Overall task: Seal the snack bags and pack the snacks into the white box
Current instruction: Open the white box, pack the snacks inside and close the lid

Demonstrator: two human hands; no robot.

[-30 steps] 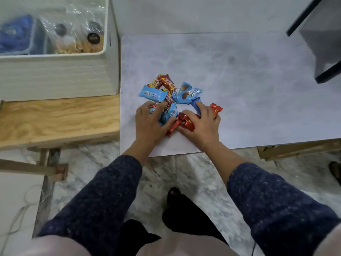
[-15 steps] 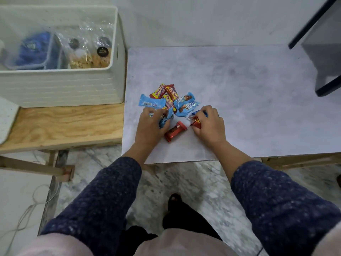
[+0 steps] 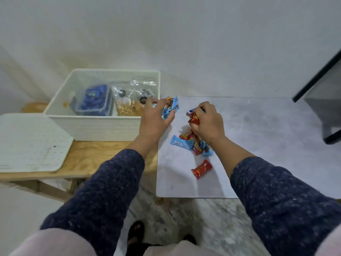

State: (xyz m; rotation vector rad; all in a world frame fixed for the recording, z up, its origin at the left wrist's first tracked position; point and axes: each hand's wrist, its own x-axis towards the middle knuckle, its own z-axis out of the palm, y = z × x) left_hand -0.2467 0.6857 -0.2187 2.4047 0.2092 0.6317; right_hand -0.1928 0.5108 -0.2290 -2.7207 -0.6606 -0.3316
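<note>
My left hand (image 3: pixel 156 117) is raised beside the right wall of the white box (image 3: pixel 96 124), shut on a bunch of blue snack packets (image 3: pixel 170 108). My right hand (image 3: pixel 207 121) hovers above the grey board (image 3: pixel 267 145), shut on red snack packets (image 3: pixel 194 120). Below it a small pile of snacks (image 3: pixel 193 143) stays on the board, with a light blue bar (image 3: pixel 180 142) at its left. A single red packet (image 3: pixel 201 168) lies apart, nearer to me. Inside the box sit clear bags of nuts (image 3: pixel 129 106) and a tub of blue packets (image 3: pixel 94 100).
The box's white lid (image 3: pixel 31 143) lies flat on the wooden bench (image 3: pixel 88 159) at the left. A dark-framed object (image 3: pixel 324 100) stands at the board's far right. A white wall is behind. My feet and the marble floor show below.
Both hands have lifted off the board with snacks in them. The left hand has moved up and left toward the box. The view has tilted up, showing the whole box and lid.
</note>
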